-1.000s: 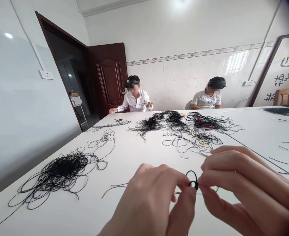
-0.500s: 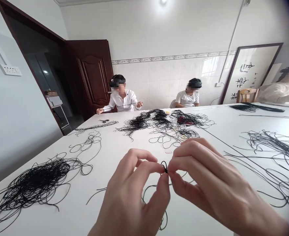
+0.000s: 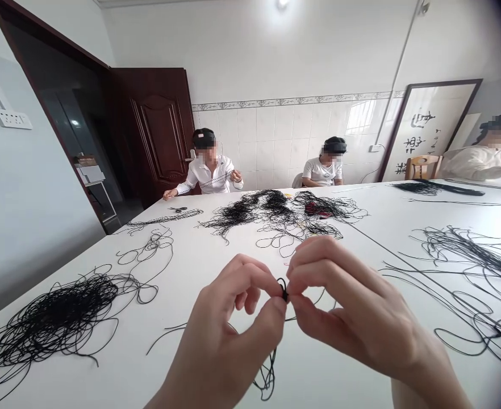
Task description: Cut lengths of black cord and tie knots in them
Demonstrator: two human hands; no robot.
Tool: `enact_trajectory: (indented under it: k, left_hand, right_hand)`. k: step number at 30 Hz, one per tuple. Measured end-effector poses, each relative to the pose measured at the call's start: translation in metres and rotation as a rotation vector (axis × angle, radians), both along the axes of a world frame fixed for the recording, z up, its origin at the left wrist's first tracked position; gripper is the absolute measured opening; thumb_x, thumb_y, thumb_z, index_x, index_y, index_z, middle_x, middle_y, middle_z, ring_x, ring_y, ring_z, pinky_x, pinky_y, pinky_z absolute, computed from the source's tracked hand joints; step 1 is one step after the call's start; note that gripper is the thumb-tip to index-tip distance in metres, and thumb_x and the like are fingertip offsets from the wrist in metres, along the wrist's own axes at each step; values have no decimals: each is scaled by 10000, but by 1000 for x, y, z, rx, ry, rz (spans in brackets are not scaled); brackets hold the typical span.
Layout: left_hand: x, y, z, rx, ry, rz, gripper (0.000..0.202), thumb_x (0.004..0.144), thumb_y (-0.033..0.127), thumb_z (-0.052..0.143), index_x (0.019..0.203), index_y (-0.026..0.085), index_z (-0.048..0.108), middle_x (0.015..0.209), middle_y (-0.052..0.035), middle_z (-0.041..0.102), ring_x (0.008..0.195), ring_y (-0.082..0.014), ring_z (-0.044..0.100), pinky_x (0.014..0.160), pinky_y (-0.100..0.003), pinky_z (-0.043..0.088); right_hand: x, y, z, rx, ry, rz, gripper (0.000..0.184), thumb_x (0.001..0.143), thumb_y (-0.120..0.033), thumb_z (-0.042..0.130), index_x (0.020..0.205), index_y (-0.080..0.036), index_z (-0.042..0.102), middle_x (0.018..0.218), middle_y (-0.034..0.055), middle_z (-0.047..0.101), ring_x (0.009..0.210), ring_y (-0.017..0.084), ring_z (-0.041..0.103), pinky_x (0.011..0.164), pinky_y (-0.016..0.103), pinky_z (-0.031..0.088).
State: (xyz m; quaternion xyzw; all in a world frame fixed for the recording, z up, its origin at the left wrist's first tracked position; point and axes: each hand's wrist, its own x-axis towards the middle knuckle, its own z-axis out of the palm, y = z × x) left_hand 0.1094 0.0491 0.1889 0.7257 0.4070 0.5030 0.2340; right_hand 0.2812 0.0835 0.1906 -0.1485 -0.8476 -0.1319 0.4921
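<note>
black cord loop (image 3: pixel 282 288) mostly hidden

Dark wooden door (image 3: pixel 159 133), framed calligraphy (image 3: pixel 425 128), wooden chair (image 3: pixel 423 167), wall socket (image 3: pixel 12 119)

I hold my left hand (image 3: pixel 229 324) and right hand (image 3: pixel 353 301) up close together in front of me, fingers curled. My left thumb (image 3: pixel 277 309) and forefinger (image 3: pixel 261 276) pinch from one side, my right fingertips (image 3: pixel 295 271) from the other, almost touching, wrists angled downward.
</note>
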Motion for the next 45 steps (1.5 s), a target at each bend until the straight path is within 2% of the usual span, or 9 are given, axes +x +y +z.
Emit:
enact_trajectory:
  k: [6,11,14,20,28,35,40,42,45]
  left_hand:
    - [0,-1,0,96,77,71,148,826,138,563,729,238,612,743,9,578,645,-122,484,504,-205,428]
    - [4,-3,-3,168,49,149,165,778,93,537,681,226,554,714,17,550,640,-116,462,512,-197,415]
    - [6,0,-3,86,-64,101,162,756,126,499,620,214,489,654,22,476,618,-121,439,520,-224,396]
    - [2,8,-4,-204,-252,-120,159,750,166,505,614,228,451,630,34,418,608,-137,388,518,-262,340]
    - [1,11,-4,-322,-301,-192,151,732,192,473,602,223,403,622,21,358,625,-153,383,549,-289,345]
    - [5,7,-7,87,-31,156,158,780,131,536,653,219,506,689,27,477,635,-122,426,556,-237,386]
    - [5,4,-13,268,43,191,147,796,99,532,718,224,544,756,24,526,640,-106,439,567,-218,408]
    - [2,4,-11,154,-17,151,138,747,104,504,673,220,512,724,23,509,649,-119,442,582,-239,410]
    - [-3,7,-5,-166,-143,3,101,698,157,472,624,225,471,685,21,480,637,-139,436,557,-271,384]
  right_hand:
    - [5,-2,-1,29,-83,-48,155,913,1,513,908,-154,511,801,35,552,760,142,513,674,311,474]
    - [2,0,-5,51,-98,-77,150,895,5,534,911,-144,529,802,42,553,742,157,528,665,329,462]
    - [-1,2,-7,74,-64,-46,173,873,29,537,881,-143,524,792,39,538,736,150,512,685,337,471]
    - [-5,6,-10,132,-14,-17,216,834,64,553,870,-145,511,802,43,541,743,147,499,742,377,488]
    - [-7,11,-11,131,-34,18,218,827,69,523,865,-145,509,791,52,527,753,154,480,680,357,489]
    - [1,9,-7,132,-67,-62,166,846,29,620,905,-109,549,803,59,552,761,148,498,647,340,467]
    - [-2,10,-11,113,-66,-56,176,839,27,626,868,-122,535,802,58,547,750,145,486,653,353,465]
    - [-6,13,-14,189,-31,-21,196,821,38,623,859,-133,534,788,50,538,738,147,485,652,361,472]
    - [-13,17,-18,312,38,10,219,800,47,600,848,-158,540,776,39,529,727,156,495,652,373,481]
